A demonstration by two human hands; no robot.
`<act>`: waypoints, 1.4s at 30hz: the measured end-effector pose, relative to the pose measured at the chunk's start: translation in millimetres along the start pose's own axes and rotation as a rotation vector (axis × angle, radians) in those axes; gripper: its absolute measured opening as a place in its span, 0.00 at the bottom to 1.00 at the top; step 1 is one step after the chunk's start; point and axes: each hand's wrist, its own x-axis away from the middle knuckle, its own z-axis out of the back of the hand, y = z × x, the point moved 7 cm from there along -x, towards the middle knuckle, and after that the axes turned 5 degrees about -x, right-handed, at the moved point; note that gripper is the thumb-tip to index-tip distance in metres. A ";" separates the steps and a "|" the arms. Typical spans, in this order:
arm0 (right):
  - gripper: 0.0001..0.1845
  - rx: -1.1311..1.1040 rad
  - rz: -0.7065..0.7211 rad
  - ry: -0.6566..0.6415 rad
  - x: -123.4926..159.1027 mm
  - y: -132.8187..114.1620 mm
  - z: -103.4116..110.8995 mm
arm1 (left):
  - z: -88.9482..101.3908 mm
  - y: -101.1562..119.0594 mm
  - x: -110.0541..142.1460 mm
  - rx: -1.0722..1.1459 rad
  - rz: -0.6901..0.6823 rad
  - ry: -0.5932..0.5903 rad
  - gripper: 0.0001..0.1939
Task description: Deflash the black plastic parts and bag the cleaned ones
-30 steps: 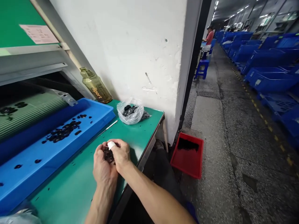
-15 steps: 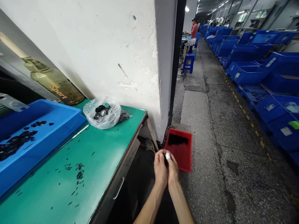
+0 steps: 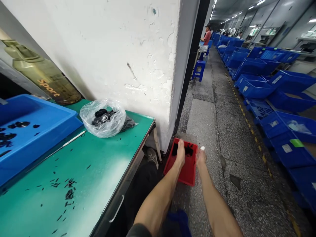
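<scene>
My left hand [image 3: 181, 153] is over the red tray [image 3: 188, 177] on the floor, fingers stretched and seen edge-on, with nothing visible in it. Beside the tray's right rim is my right hand [image 3: 201, 157], apart from the left one. A white covering [image 3: 202, 148] wraps one of its fingertips. Its fingers look loosely spread, partly turned from view, and hold nothing that I can see. Small black pieces [image 3: 189, 150] lie in the far part of the tray, and some look loose between my hands.
A green table [image 3: 108, 158] at left carries scattered black bits, a plastic bag [image 3: 85, 113] of black parts, a blue bin [image 3: 49, 115] and a bottle [image 3: 41, 74]. A white wall [image 3: 111, 49] rises behind. Blue crates [image 3: 256, 87] line the aisle; a person [image 3: 207, 35] is far off.
My hands were cupped together in front of the tray; they have parted and moved forward over it and its right rim. The view has shifted slightly.
</scene>
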 end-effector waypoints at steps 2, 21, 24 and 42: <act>0.19 -0.002 -0.038 0.009 -0.1 8.8 13.6 | 17.8 -1.3 -4.6 0.073 0.020 0.004 0.18; 0.19 0.367 0.096 -0.261 118.4 -1.8 4.8 | 38.0 -45.6 118.2 0.025 0.408 0.102 0.21; 0.25 0.383 0.207 -0.218 114.1 -30.9 -10.8 | 43.0 27.6 145.6 -0.213 0.087 0.028 0.21; 0.15 0.334 0.579 -1.317 405.0 -80.1 -310.4 | 307.7 372.3 240.1 -1.043 -0.749 0.746 0.09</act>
